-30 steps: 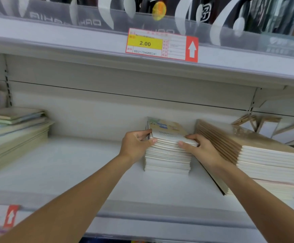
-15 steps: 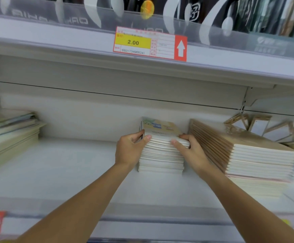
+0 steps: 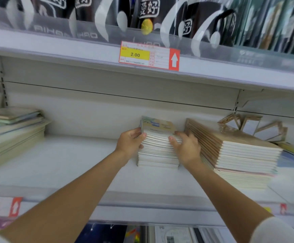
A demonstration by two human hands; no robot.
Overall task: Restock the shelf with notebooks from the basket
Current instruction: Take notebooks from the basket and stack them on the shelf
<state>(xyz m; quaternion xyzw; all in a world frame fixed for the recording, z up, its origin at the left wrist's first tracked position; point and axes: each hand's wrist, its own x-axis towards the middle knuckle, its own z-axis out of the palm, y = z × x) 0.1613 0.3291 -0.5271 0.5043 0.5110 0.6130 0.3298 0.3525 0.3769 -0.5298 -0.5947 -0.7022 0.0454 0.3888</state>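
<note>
A small stack of notebooks (image 3: 157,155) with a pale illustrated top cover stands on the white shelf (image 3: 69,165), near its back wall. My left hand (image 3: 129,143) grips the stack's left side, thumb at the top front corner. My right hand (image 3: 186,148) holds the right side, fingers curled over the upper notebooks. The basket is out of sight.
A larger stack of kraft-covered notebooks (image 3: 239,151) leans right beside my right hand. More notebooks (image 3: 11,130) are piled at the far left. Upright kraft items (image 3: 251,125) stand at the back right. A price tag (image 3: 149,56) hangs on the shelf above.
Both hands stay on the small stack, sliding slightly up its sides. The camera has shifted, so the stack sits more central in view.
</note>
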